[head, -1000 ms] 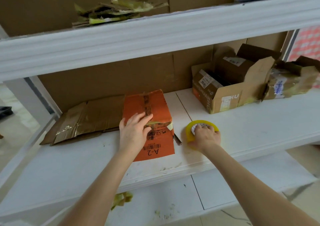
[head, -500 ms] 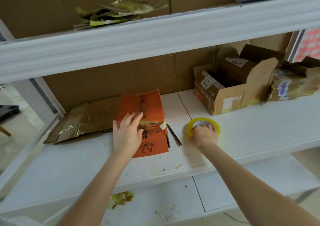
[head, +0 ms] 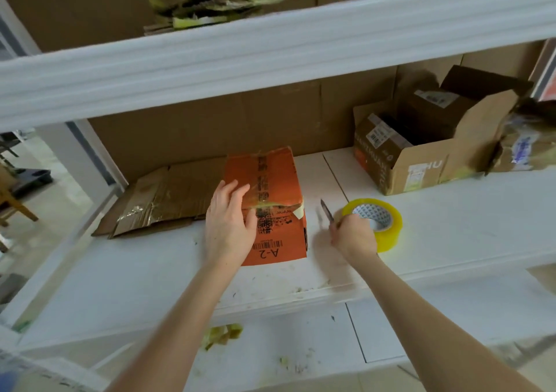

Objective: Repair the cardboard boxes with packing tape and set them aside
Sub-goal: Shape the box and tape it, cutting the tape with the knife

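An orange cardboard box (head: 272, 178) marked A-2 stands on the white shelf (head: 451, 241), its top seam torn and patched with tape. My left hand (head: 230, 223) lies flat on the box's left front corner, fingers spread. My right hand (head: 353, 235) is closed around a small knife (head: 327, 212), whose blade points up and to the left, blurred. A roll of yellowish clear packing tape (head: 382, 226) lies flat on the shelf, just right of that hand.
A flattened brown cardboard sheet (head: 159, 199) lies left of the orange box. Open brown boxes (head: 427, 151) stand at the back right, with a crumpled taped box (head: 529, 148) beside them. Another shelf board (head: 270, 48) runs overhead, carrying tape scraps (head: 228, 0).
My right hand left the tape roll, moved left and picked up the knife that lay between box and roll. My left hand slid slightly left on the orange box.
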